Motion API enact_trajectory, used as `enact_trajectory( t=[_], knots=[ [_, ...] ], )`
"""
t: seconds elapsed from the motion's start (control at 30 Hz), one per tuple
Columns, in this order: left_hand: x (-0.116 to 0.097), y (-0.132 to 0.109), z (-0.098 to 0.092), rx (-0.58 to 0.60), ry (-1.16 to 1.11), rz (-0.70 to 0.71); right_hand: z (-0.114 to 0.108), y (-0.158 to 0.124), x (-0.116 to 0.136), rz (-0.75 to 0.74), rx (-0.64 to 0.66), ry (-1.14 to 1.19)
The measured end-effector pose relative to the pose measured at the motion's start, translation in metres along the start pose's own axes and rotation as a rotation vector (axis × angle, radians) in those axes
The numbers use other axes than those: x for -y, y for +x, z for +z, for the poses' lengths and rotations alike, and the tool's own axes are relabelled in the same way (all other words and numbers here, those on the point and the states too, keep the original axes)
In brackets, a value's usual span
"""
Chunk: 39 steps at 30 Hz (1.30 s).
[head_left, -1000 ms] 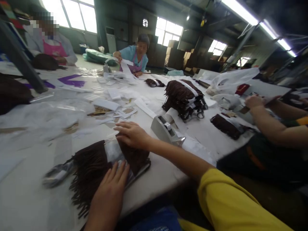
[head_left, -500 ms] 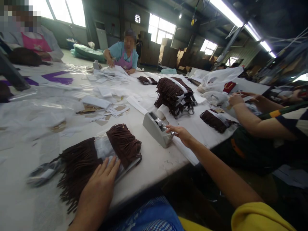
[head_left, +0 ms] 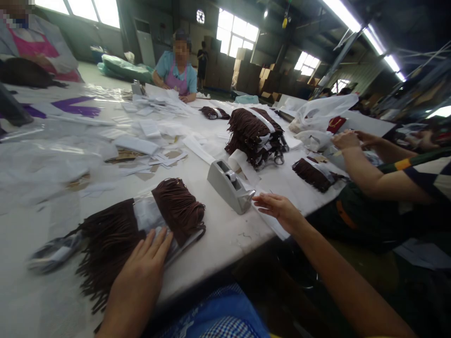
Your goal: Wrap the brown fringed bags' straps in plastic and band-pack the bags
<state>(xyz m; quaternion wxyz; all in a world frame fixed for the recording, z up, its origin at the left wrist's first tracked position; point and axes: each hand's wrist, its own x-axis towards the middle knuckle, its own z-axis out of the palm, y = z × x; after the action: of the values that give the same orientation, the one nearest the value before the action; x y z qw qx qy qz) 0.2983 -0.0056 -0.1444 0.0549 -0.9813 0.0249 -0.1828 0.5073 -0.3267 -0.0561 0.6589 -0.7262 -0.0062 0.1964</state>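
On a white worktop point(head_left: 218, 246), left of and nearer than a grey tape dispenser point(head_left: 229, 185): a dark brown fringed bundle point(head_left: 125, 220) with a see-through band point(head_left: 147, 213) across its middle and a wrapped loop point(head_left: 56, 253) at its left end. Flat on the bundle's near edge: the left hand point(head_left: 143, 263), with fingers straight and nearly together, gripping nothing. Just beside the dispenser's cutting tip, to its right: the right hand point(head_left: 280, 210), with fingers loosely bent and slightly parted; impossible to tell whether any tape lies between them. Behind the dispenser: a stack of similar bundles point(head_left: 253, 129). To its right: another bundle point(head_left: 312, 174). To its left, farther back: scattered paper strips point(head_left: 167, 160).
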Motion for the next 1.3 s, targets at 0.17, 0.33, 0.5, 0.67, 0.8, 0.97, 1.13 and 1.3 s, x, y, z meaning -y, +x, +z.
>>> enact_trajectory(
  t=[0.17,0.33,0.5,0.67,0.8,0.97,1.13,1.3],
  knots=[
    [0.002,-0.002,0.003,0.003,-0.034,0.002,-0.005,0.020,-0.034,-0.022,-0.050,-0.159],
    [0.003,-0.002,0.003,-0.013,-0.065,0.001,-0.005,0.021,-0.039,-0.198,-0.134,-0.393],
    [0.000,0.000,-0.001,-0.026,-0.082,-0.008,-0.001,-0.005,-0.008,-0.910,-0.034,-1.200],
    [-0.003,0.003,-0.007,-0.002,-0.071,-0.043,0.043,-0.005,0.039,-1.356,0.341,-1.425],
    [-0.006,0.006,-0.014,0.041,-0.074,-0.071,0.104,0.013,0.061,-1.504,0.626,-1.369],
    [-0.009,0.010,-0.021,0.100,-0.133,-0.153,0.192,0.043,0.068,-1.533,0.966,-1.344],
    [-0.011,0.011,-0.020,0.111,-0.162,-0.178,0.266,0.070,0.069,-1.457,1.261,-1.477],
    [-0.013,0.010,-0.019,0.051,-0.177,-0.214,0.311,0.077,0.063,-1.399,1.351,-1.715]
  ],
)
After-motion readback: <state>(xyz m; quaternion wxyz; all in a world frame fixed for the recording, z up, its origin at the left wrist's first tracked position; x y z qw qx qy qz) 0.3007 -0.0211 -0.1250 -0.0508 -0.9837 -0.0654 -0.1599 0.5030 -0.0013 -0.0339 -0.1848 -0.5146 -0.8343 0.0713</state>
